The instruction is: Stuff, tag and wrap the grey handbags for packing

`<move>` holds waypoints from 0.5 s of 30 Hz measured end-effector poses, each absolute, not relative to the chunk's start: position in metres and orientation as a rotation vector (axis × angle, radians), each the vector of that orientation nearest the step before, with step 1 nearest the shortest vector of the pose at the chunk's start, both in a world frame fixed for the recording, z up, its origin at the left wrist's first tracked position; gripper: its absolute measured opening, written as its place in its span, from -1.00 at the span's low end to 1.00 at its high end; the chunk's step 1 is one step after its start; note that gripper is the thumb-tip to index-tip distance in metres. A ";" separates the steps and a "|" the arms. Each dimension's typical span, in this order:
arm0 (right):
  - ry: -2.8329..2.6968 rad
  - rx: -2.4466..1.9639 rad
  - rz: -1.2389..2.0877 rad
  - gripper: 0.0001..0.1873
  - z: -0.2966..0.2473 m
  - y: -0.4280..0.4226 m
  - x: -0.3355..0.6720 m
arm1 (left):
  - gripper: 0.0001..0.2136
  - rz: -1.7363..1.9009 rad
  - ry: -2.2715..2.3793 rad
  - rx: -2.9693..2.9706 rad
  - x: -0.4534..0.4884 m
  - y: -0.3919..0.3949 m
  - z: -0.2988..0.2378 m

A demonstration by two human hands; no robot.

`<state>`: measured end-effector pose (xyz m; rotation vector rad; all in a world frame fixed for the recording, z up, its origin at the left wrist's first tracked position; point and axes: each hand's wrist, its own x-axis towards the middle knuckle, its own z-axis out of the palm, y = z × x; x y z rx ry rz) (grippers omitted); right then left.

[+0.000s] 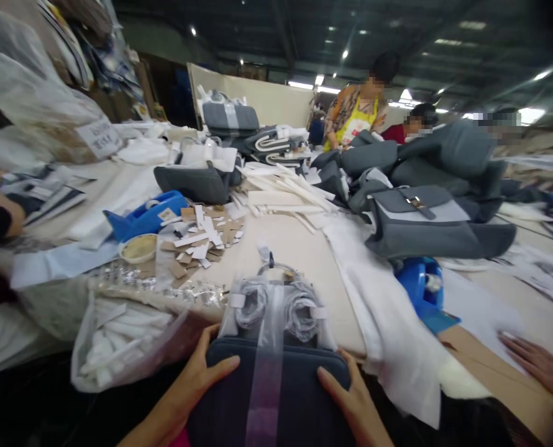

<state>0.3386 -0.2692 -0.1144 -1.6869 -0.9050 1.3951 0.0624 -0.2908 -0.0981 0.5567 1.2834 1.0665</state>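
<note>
Between my two hands is a dark navy bag [314, 391] at the bottom middle, at the table's near edge. My left hand [210, 366] grips its left side, thumb on the front. On the right side my right hand [344, 382] holds it the same way. A clear plastic strip [268, 372] runs down the middle of the bag's front. Behind its top edge, wrapped coils of strap [302, 310] sit on both sides of the strip, with a small handle loop above them. The bag's lower part runs out of the picture.
A pile of card scraps [202, 242], a blue tape dispenser [148, 214] and a bag of white rolls [118, 341] lie left. Dark bags [425, 217], white sheeting [374, 304] and another blue dispenser [420, 288] are right. Another person's hand [537, 363] rests at far right; co-workers stand behind.
</note>
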 end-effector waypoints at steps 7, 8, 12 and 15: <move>-0.885 -1.514 1.439 0.12 -0.102 -0.271 0.331 | -0.16 1.140 1.313 0.652 0.067 -0.291 -0.096; -0.908 -1.519 1.421 0.10 -0.100 -0.270 0.333 | -0.17 1.157 1.363 0.686 0.066 -0.290 -0.094; -1.037 -1.602 1.323 0.08 -0.095 -0.244 0.344 | -0.14 1.157 1.650 0.822 0.056 -0.270 -0.084; -1.092 -1.607 1.329 0.14 -0.090 -0.204 0.351 | -0.15 1.165 1.702 0.888 0.049 -0.233 -0.085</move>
